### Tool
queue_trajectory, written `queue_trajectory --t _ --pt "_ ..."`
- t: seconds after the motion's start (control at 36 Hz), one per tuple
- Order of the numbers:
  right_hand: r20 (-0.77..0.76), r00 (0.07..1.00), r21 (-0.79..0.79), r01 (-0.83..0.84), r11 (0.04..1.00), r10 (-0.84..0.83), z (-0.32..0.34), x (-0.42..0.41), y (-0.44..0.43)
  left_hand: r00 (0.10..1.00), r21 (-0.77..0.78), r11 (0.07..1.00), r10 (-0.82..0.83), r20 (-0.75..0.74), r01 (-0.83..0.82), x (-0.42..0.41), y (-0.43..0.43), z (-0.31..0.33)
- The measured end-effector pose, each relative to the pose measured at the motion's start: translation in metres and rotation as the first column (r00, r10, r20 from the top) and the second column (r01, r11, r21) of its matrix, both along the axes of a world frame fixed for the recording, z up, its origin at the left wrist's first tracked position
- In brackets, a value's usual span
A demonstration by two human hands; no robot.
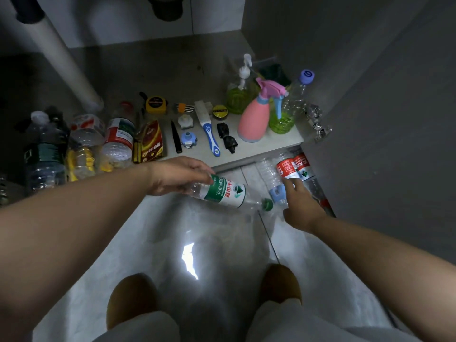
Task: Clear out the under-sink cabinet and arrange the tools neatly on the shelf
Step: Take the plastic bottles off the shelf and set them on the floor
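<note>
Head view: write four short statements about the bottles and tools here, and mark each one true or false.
1. The left hand grips the green-label bottle. True.
2. The pink spray bottle lies on its side. False: it stands upright on the shelf.
3. The green-label bottle's cap is red. False: the cap is green.
4. The yellow tape measure sits on the shelf. True.
</note>
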State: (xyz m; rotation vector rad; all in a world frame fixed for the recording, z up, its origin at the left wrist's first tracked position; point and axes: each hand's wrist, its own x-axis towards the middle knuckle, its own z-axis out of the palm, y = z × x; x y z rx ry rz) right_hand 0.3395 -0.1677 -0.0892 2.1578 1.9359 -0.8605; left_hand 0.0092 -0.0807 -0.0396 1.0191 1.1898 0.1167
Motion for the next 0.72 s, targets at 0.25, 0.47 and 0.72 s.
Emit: queue_trajectory --t 0.25,0.47,0.72 --pt "-0.338 0.931 0.004 -0.145 0.989 0.138 0.023 -0.034 -0.018 0.993 0.017 0.995 -0.099 -0.062 0.1 0.046 -0.006 -0.004" --pt "-0.141 0.983 0.097 -0.104 0.99 0.117 -0.014 -0.057 -0.015 0.974 0.326 0.941 -0.01 -0.228 0.086 0.053 -0.006 -0.027" --pt "0.271 0.934 -0.003 -0.24 0.971 0.232 -0.029 -0.043 0.005 0.87 0.426 0.804 -0.211 -0.446 0.414 0.041 -0.014 -0.042"
